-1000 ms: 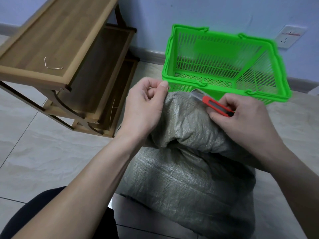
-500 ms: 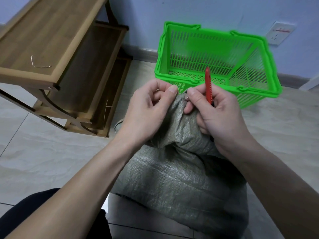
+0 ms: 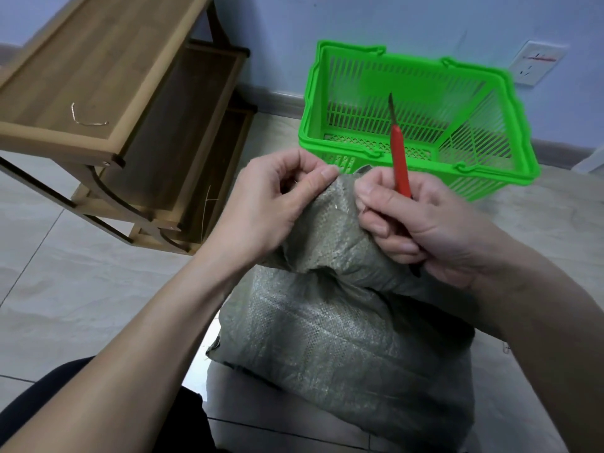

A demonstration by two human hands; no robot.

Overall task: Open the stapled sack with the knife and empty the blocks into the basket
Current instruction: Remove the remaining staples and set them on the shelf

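Fingers of the left hand (image 3: 271, 197) pinch the sack (image 3: 330, 243); the right hand (image 3: 421, 223) grips knife (image 3: 400, 158) and sack. Knuckles could be nicked if the upturned blade slips.

Woven sack (image 3: 343, 338) closed — contents hidden, bottom edge cut off by the frame. Red utility knife (image 3: 400, 158) handle mostly buried in the right hand (image 3: 425, 223). Staples at the sack top too small to tell; wooden shelf (image 3: 98, 76) cropped left.

No legible text, label or sign anywhere.
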